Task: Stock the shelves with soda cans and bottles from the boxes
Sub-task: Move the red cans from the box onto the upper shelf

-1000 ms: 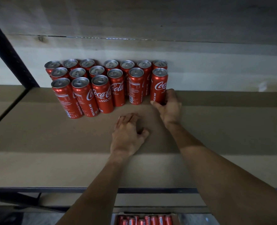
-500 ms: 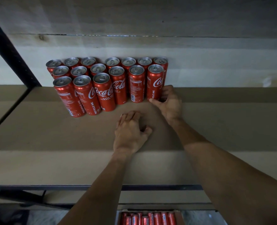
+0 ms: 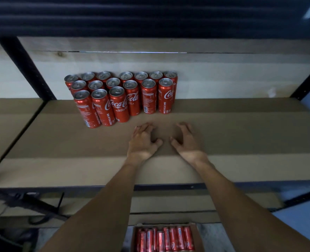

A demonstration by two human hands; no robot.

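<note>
Several red Coca-Cola cans (image 3: 121, 95) stand upright in tight rows at the back left of the brown shelf board (image 3: 241, 135). The rightmost front can (image 3: 166, 96) stands at the end of its row. My left hand (image 3: 143, 140) lies on the board in front of the cans, fingers loosely curled, holding nothing. My right hand (image 3: 187, 140) hovers beside it, fingers apart and empty, a hand's width short of the cans. Below the shelf, an open cardboard box (image 3: 196, 233) holds several more red cans (image 3: 165, 239) lying flat.
Black metal uprights (image 3: 25, 68) frame the shelf at left and right (image 3: 308, 82). A pale wooden wall (image 3: 223, 79) backs it. The dark front rail (image 3: 168, 187) runs under my forearms. A neighbouring shelf board (image 3: 8, 120) lies to the left. A lower shelf (image 3: 168, 202) shows beneath.
My right hand has let go of the rightmost front can and drawn back toward me, level with my left hand. The can now stands in line with its row. The view has tilted back.
</note>
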